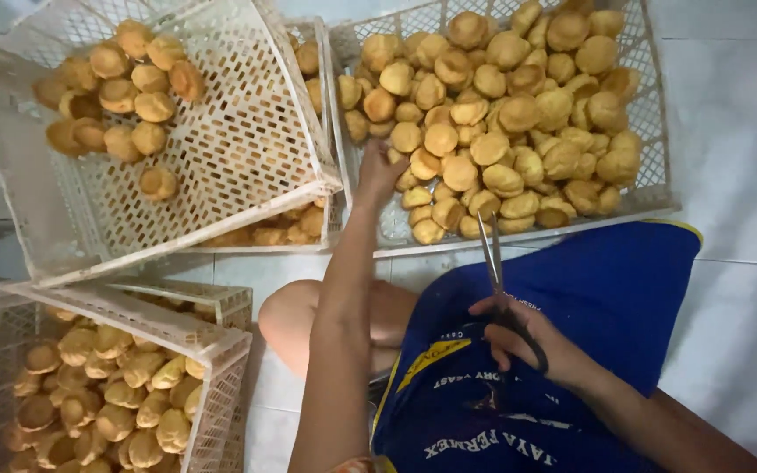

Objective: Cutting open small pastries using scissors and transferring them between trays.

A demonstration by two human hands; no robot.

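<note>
My left hand [378, 173] reaches forward into the right-hand white plastic crate [650, 131], its fingers down among the golden round puff pastries [501, 114] piled there. Whether it grips one is hidden by the back of the hand. My right hand [523, 342] rests over my lap on a blue cloth and holds a pair of scissors [494, 271] by the black handles, blades shut and pointing toward the crate.
A tilted white crate [247, 149] at upper left holds several pastries and rests on another crate. A third crate [212, 350] at lower left is full of pastries. My bare knee [295, 315] and white floor tiles [738, 219] lie around.
</note>
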